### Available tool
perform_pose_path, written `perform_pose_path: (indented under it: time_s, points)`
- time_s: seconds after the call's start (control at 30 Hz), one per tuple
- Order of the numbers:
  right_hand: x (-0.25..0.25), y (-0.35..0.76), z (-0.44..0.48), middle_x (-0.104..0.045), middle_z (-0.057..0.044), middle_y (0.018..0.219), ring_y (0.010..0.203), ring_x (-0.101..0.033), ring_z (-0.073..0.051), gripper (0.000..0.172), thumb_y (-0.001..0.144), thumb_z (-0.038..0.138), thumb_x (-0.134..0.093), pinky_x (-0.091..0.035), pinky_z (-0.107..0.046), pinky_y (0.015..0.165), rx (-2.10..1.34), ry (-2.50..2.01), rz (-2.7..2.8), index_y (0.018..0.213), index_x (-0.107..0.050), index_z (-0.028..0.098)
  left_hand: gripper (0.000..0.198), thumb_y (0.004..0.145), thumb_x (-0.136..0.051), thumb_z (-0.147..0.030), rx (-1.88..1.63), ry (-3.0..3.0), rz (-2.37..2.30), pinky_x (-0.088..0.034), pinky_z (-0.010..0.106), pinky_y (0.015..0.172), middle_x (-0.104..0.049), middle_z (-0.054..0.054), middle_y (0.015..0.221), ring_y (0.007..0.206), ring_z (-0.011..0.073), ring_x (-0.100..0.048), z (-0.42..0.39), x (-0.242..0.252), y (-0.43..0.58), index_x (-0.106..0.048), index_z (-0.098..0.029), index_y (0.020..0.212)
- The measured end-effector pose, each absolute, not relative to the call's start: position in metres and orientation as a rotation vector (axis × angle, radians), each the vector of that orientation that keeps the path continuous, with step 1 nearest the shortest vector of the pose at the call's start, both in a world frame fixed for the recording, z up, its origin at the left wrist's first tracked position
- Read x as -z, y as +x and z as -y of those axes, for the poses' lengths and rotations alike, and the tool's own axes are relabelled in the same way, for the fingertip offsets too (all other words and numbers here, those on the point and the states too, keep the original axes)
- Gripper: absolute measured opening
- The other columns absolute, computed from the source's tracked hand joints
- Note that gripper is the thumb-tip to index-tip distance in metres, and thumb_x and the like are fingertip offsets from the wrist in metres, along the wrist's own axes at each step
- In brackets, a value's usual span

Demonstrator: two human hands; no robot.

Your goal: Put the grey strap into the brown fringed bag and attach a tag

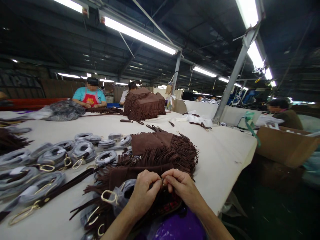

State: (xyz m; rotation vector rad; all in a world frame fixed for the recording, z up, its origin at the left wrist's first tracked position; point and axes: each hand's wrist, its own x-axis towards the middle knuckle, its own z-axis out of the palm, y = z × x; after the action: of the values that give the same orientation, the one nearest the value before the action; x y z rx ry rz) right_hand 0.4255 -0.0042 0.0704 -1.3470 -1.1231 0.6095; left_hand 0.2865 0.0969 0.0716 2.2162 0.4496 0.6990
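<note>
My left hand (146, 187) and my right hand (182, 185) meet in front of me, thumbs and forefingers pinched close together. A small brass-coloured bit shows between the fingertips; its kind is too small to make out. Just below them is a dark opening with red inside, apparently part of a brown fringed bag (122, 176). Beside my left hand lies a plastic-wrapped strap with a gold clasp (109, 196). Beyond the hands rests a pile of brown fringed bags (152, 144). Something shiny and purple (181, 226) sits under my right wrist.
Several plastic-wrapped coiled straps (83, 150) with gold clips cover the left of the white table (220, 153). A taller stack of fringed bags (145, 103) stands farther back. A person in a red apron (90, 97) works across the table. A cardboard box (285, 146) stands at right.
</note>
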Motion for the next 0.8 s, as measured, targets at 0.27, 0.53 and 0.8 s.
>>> perform_pose_path:
  time_s: [0.27, 0.53, 0.8]
  points:
    - [-0.0644, 0.4282, 0.0029, -0.06, 0.002, 0.063, 0.051, -0.05, -0.011, 0.024, 0.087, 0.036, -0.056, -0.037, -0.023, 0.053, -0.548, -1.44, 1.25, 0.084, -0.07, 0.016, 0.025, 0.085, -0.047, -0.027, -0.725, 2.254, -0.469, -0.033, 0.033, 0.079, -0.059, 0.0, 0.069, 0.081, 0.0193, -0.051, -0.0955, -0.0702, 0.2876, -0.056, -0.02, 0.063]
    - [-0.0638, 0.4278, 0.005, -0.057, 0.003, 0.062, 0.053, -0.051, -0.012, 0.022, 0.092, 0.03, -0.05, -0.04, -0.023, 0.056, -0.428, -1.527, 1.384, 0.081, -0.066, 0.018, 0.025, 0.086, -0.046, -0.024, -0.715, 2.332, -0.465, -0.034, 0.033, 0.078, -0.061, 0.001, 0.07, 0.081, 0.0197, -0.051, -0.0936, -0.0733, 0.2865, -0.057, -0.021, 0.064]
    - [-0.066, 0.4292, 0.0053, -0.055, 0.004, 0.06, 0.049, -0.048, -0.012, 0.018, 0.09, 0.03, -0.053, -0.037, -0.023, 0.05, -0.442, -1.546, 1.364, 0.077, -0.059, 0.02, 0.025, 0.086, -0.044, -0.023, -0.695, 2.361, -0.473, -0.033, 0.034, 0.077, -0.059, 0.001, 0.07, 0.079, 0.0194, -0.049, -0.0924, -0.0719, 0.2858, -0.052, -0.02, 0.062]
